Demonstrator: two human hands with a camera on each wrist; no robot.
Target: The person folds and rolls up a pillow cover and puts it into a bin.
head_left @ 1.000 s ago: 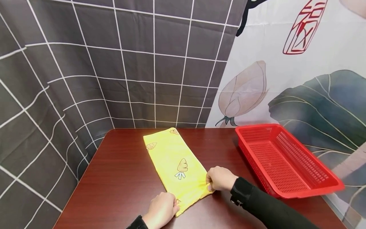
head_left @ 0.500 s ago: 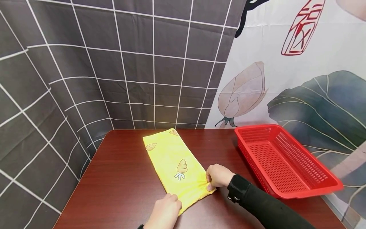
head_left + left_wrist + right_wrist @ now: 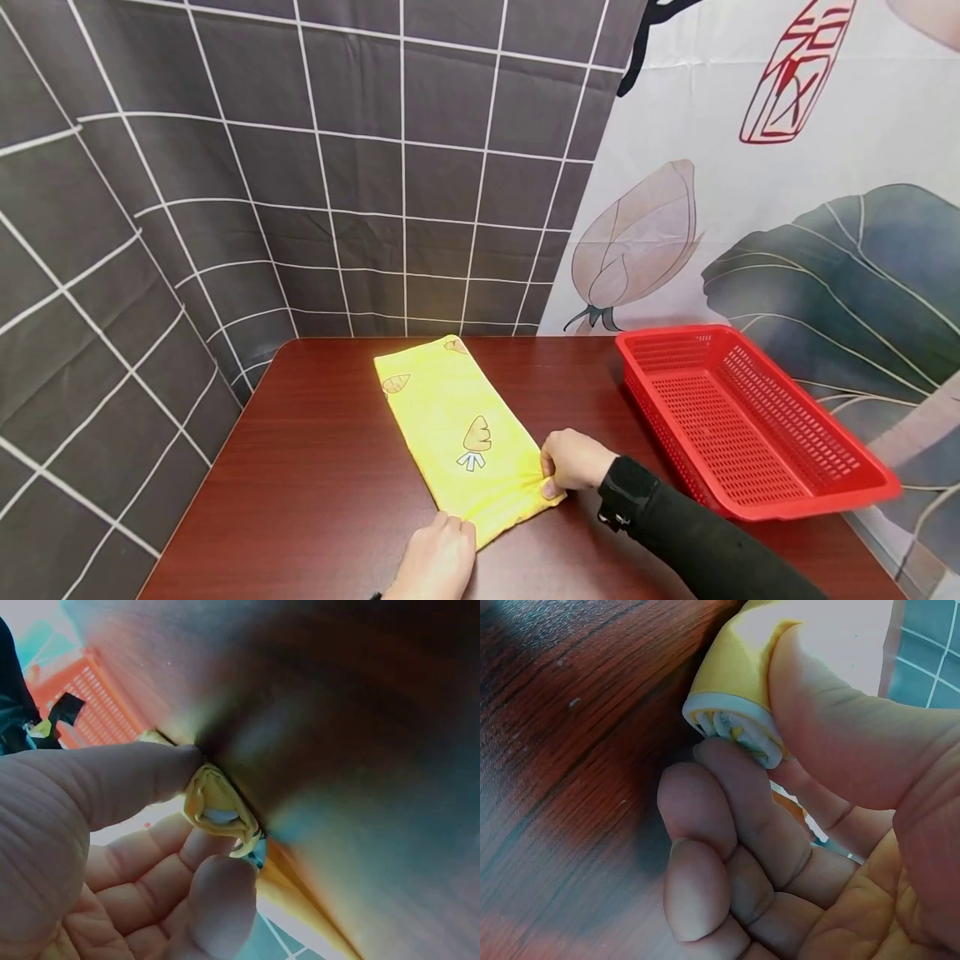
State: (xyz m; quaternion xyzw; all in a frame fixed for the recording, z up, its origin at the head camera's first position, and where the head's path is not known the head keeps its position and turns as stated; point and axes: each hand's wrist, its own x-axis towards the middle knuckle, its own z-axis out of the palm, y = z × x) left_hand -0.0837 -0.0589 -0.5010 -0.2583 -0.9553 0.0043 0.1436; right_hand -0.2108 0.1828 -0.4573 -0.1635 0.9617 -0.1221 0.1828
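Note:
A yellow cloth point(image 3: 450, 417) with carrot prints lies flat and folded into a long strip on the table, its near end rolled up. My left hand point(image 3: 438, 554) grips the left end of that roll. The left wrist view shows the coiled roll end point(image 3: 217, 802) between thumb and fingers. At the right end of the roll, my right hand point(image 3: 577, 460) pinches the cloth, which puckers beside it. In the right wrist view the thumb presses the yellow roll point(image 3: 739, 667), whose white-edged layers show, and the fingertips curl at its end.
A red plastic basket point(image 3: 806, 506) with perforated walls stands on the right of the brown table point(image 3: 300, 467). A grey gridded curtain point(image 3: 360, 183) hangs behind and to the left. A white printed cloth point(image 3: 720, 108) hangs behind the basket.
The near edge of the cloth has been rolled a little further away from me, so its flat part is slightly shorter. My left hand has moved slightly rightward along with it.

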